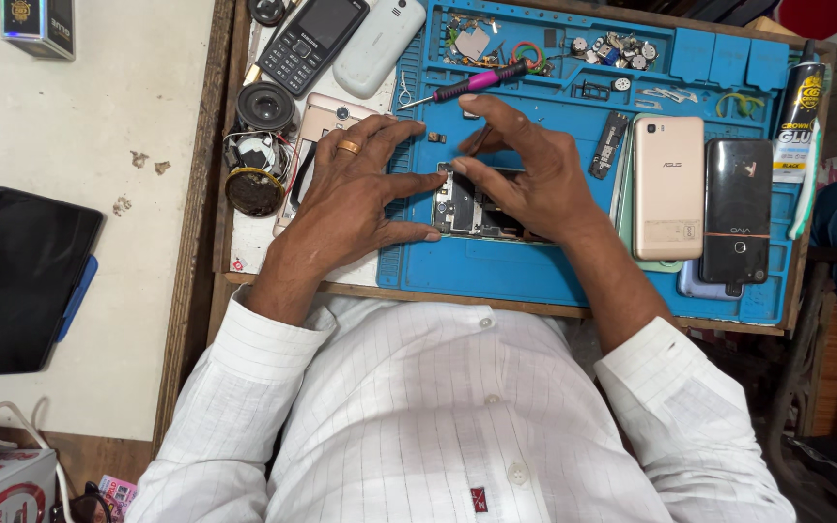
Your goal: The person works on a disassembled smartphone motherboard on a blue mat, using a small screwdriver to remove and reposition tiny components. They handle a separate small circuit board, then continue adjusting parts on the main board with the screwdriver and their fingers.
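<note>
**Opened Phone on the Repair Mat**

Resting at the centre of the blue repair mat (496, 276), the opened smartphone (462, 208) lies flat with its internal boards exposed. The left hand (356, 199), wearing a gold ring (348, 147), lies palm-down with its fingers spread across the phone's left edge; its grip is apart and clamps nothing. The right hand (525, 174) covers the phone's right part, its thumb and forefinger brought together over the phone's top edge; what they pinch, if anything, cannot be told.

The mat sits on a wooden bench (196, 242). Its upper compartments hold small parts, and a pink-handled screwdriver (467, 85) lies just above the hands. To the right lie a gold phone (668, 189) and a black phone (736, 208), with a glue tube (794, 111) at the edge. To the left lie a keypad phone (310, 41), a round speaker (265, 105) and a rose-gold back cover (314, 131). A dark tablet (16, 281) rests on the pale surface (118, 97) further left.
</note>
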